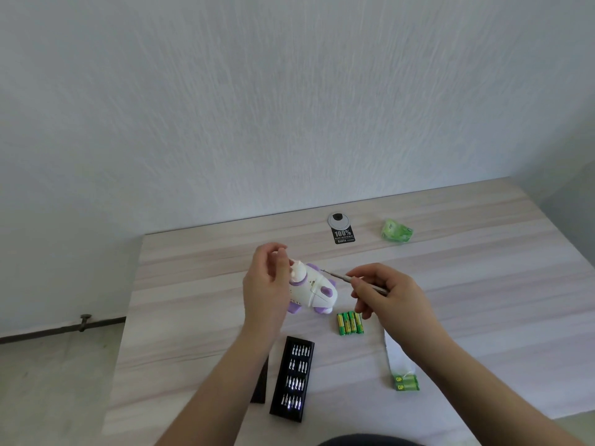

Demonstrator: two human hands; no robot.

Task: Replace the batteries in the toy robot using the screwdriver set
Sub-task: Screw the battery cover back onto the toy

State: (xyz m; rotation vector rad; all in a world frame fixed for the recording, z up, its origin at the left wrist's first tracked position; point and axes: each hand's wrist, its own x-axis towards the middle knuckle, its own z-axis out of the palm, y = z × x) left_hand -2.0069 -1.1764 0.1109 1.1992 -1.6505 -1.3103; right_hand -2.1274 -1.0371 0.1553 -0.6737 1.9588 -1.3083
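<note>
The white and purple toy robot [314, 291] lies on its side on the wooden table [483, 284]. My left hand [265, 284] is at its left end, with fingers curved around the toy's head; the contact is partly hidden. My right hand [386, 294] pinches a thin metal screwdriver [341, 276], whose tip points left at the toy's upper body. Several green batteries [350, 322] lie side by side just below the toy. The black screwdriver bit tray [292, 378] lies open nearer to me, with rows of silver bits.
A green battery pack [406, 383] with white card lies at the right front. Crumpled green wrapping [396, 231] and a black label [343, 236] by a round cable grommet [338, 219] sit near the table's back edge. The tray's black lid [259, 386] lies beside the tray.
</note>
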